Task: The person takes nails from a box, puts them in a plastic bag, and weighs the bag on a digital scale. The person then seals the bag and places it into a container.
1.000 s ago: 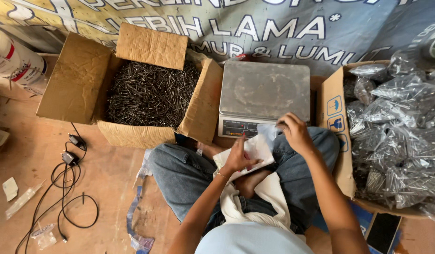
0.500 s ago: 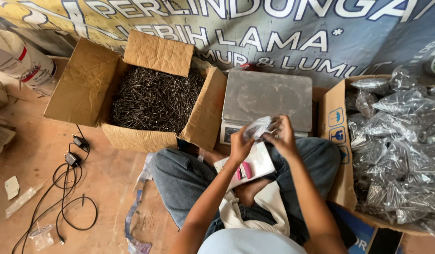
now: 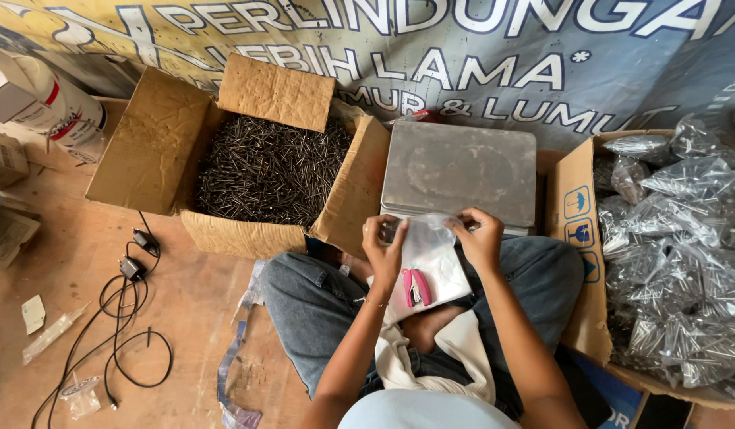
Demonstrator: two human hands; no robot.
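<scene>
Far to my left sits the open cardboard box [image 3: 248, 155] full of dark nails [image 3: 268, 167], flaps spread, well apart from my hands. Nearer, a black cable [image 3: 121, 318] loops across the floor.

My left hand [image 3: 383, 246] pinches the left top corner of a small clear plastic bag [image 3: 427, 250] between thumb and fingers, closed on the film. The bag hangs over my lap, just in front of the grey scale [image 3: 459, 167], with a pink stapler [image 3: 416, 286] lying below it on the stack of spare bags on my knees. My right hand [image 3: 480, 234] grips the opposite top corner the same way, clenched on the plastic.

To do this well, I judge I should keep both pinches right at the rim and pull gently apart, so the two layers of film separate and the mouth gapes instead of clinging. Rubbing the layers between thumb and finger would likely help; tugging hard could tear the thin plastic.

The bag's mouth points up and away from me, toward the scale. Its long axis seems to run from that mouth down toward my lap, though the film is crumpled and I cannot be certain; the top edge stretches left to right between my hands.

On my right stands a second box [image 3: 578, 238] heaped with filled clear packets [image 3: 677, 262].
</scene>
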